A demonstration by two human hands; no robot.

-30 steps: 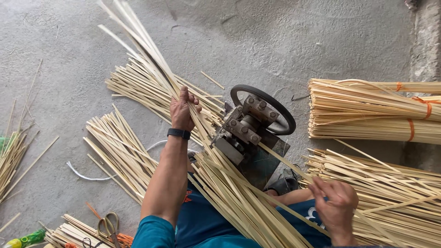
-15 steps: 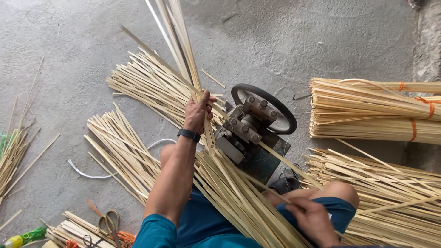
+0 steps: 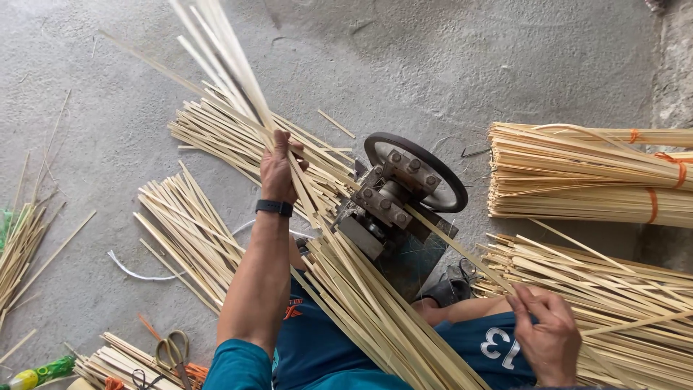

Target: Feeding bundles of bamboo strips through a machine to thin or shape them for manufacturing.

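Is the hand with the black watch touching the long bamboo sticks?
Touching. The head view shows the left hand wrapped around the long bamboo strips, fingers closed on them, beside the machine with the black wheel.

A rough grey concrete floor carried everything around me. On it lay loose heaps of pale bamboo strips, and to my right a neat bundle tied with orange bands. The metal machine with its black wheel stood on the floor before me. Scissors and a white cord lay nearby.
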